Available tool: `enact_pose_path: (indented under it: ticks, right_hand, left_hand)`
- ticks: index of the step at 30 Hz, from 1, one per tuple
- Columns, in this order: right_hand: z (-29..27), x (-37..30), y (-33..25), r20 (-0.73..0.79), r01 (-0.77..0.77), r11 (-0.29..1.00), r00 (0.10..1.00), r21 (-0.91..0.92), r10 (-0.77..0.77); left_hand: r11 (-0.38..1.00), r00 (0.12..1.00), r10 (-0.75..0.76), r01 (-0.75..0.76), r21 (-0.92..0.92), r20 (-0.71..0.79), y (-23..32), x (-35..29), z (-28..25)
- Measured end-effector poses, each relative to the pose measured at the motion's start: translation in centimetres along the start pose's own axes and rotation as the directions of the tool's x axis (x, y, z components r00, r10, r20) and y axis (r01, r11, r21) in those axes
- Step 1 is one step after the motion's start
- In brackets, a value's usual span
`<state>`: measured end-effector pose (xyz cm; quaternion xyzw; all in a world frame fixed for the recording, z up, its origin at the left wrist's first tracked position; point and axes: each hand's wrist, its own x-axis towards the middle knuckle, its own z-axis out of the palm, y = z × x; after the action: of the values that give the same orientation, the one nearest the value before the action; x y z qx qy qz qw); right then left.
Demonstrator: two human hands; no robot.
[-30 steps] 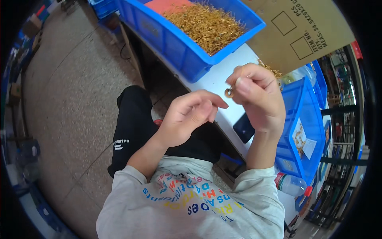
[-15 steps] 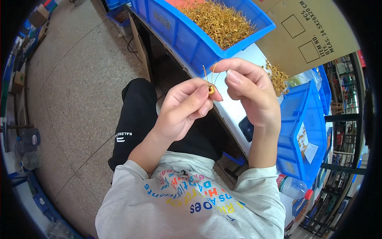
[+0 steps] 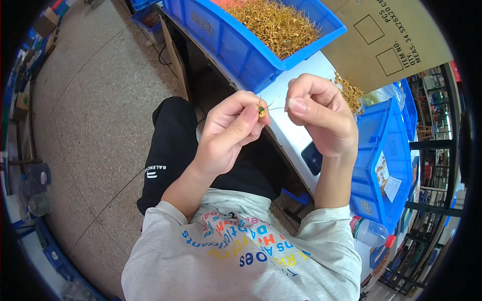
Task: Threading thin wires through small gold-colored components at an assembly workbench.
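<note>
Between the thumb and fingertips of my left hand (image 3: 228,131) is a small toroidal coil (image 3: 262,111) wound with copper-coloured wire, a bit of green core showing. Thin wire ends stick up from it. One wire end (image 3: 276,108) stretches sideways to my right hand (image 3: 321,113), whose thumb and forefinger pinch its tip. Both hands are raised over my lap, near the front edge of the white table. A large blue bin (image 3: 261,55) full of similar wire coils (image 3: 273,27) stands just beyond them.
A loose pile of coils (image 3: 349,95) lies on the white table (image 3: 293,135) beside a brown carton (image 3: 386,40). Nearer on the right are a dark phone (image 3: 312,158), another blue bin (image 3: 379,170) and a plastic bottle with a red cap (image 3: 371,233).
My right hand has moved slightly right and closed on a wire end, drawing it out sideways. The coil has turned in my left fingers, which stay closed on it.
</note>
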<state>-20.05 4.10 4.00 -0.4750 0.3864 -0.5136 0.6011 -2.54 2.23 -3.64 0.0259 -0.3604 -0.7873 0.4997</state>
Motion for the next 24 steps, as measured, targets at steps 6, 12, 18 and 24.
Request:
enact_pose_path:
  ticks: [6,12,18,24]
  right_hand:
    - [0.7,0.4,0.5,-0.059,0.080,0.993,0.995,-0.093,-0.085]
    - [2.0,0.6,0.1,-0.291,0.157,0.876,0.904,-0.457,-0.314]
    - [3.0,-0.3,-0.3,-0.025,0.350,0.607,0.853,-0.713,-0.521]
    - [3.6,-0.1,0.5,-0.026,0.373,0.551,0.811,-0.747,-0.585]
  left_hand:
    - [0.980,0.992,0.028,-0.052,0.195,0.125,0.5,-0.2,-0.1]
    - [0.817,0.974,0.204,-0.115,0.565,-0.096,0.7,-0.1,0.5]
    - [0.803,0.949,0.261,-0.111,0.586,-0.179,1.2,-0.2,0.8]
    - [0.869,0.971,0.221,-0.155,0.471,-0.088,0.8,-0.3,0.2]
